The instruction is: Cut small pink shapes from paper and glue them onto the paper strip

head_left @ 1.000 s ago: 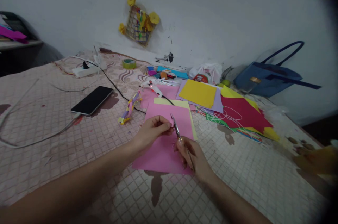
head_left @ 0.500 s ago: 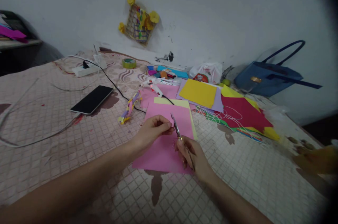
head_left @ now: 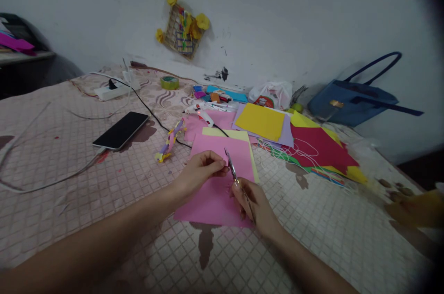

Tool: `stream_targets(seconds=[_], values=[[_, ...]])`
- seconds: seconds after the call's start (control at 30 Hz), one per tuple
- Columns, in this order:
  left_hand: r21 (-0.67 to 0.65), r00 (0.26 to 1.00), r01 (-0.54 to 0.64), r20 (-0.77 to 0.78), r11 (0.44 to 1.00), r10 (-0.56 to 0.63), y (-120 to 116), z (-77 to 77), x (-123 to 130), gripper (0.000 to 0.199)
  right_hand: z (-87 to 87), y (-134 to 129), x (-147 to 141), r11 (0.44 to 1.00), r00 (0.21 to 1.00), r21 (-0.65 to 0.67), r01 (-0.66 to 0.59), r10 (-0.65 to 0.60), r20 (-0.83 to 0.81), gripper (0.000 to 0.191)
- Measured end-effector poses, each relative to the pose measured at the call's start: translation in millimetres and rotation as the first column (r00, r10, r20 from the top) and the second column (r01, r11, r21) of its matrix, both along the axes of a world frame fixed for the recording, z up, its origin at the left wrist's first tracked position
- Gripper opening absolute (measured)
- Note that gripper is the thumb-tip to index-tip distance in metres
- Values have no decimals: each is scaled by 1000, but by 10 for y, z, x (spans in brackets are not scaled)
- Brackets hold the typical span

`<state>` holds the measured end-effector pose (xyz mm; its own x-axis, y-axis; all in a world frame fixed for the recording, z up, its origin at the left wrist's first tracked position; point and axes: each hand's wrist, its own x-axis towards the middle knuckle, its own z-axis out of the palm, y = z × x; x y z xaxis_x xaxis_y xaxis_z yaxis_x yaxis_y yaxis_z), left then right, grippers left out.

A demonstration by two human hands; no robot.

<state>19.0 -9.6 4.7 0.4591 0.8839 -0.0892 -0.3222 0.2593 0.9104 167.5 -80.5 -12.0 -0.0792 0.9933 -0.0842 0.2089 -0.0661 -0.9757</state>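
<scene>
My right hand (head_left: 251, 204) is closed round the handles of a pair of scissors (head_left: 231, 164), whose blades point up and away from me. Pinched in the fingertips of my left hand (head_left: 206, 169) is a small piece of pink paper (head_left: 226, 159), right beside the scissor blades. Whether the blades touch this piece I cannot tell. Beneath both hands lies a larger pink sheet (head_left: 208, 204), with a pale yellow sheet (head_left: 255, 169) partly showing under it.
A glue gun (head_left: 204, 113) with a dark cord lies behind the sheets. Left are a woven paper strip (head_left: 170, 141), a phone (head_left: 121, 131) on its cable and a power strip (head_left: 113, 90). Yellow paper (head_left: 261, 121), red paper (head_left: 319, 146), white string (head_left: 280, 150) and a blue bag (head_left: 350, 100) stand right.
</scene>
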Motion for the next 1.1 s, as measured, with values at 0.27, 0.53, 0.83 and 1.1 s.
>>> stream_targets(seconds=[0.27, 0.53, 0.83, 1.1], values=[[-2, 1000, 0, 1, 1000, 0, 4, -8, 3, 13, 23, 1, -9, 1000, 1000, -4, -1, 2, 20, 37], [-7, 1000, 0, 7, 1000, 0, 10, -16, -1, 14, 37, 4, -13, 1000, 999, -14, 14, -14, 29, 39], [-6, 999, 15, 31, 1000, -15, 19, -27, -5, 14, 13, -19, 4, 1000, 1000, -20, -13, 13, -23, 36], [16, 999, 22, 26, 1000, -23, 28, -59, -8, 13, -9, -8, 8, 1000, 1000, 11, 2, -2, -1, 34]])
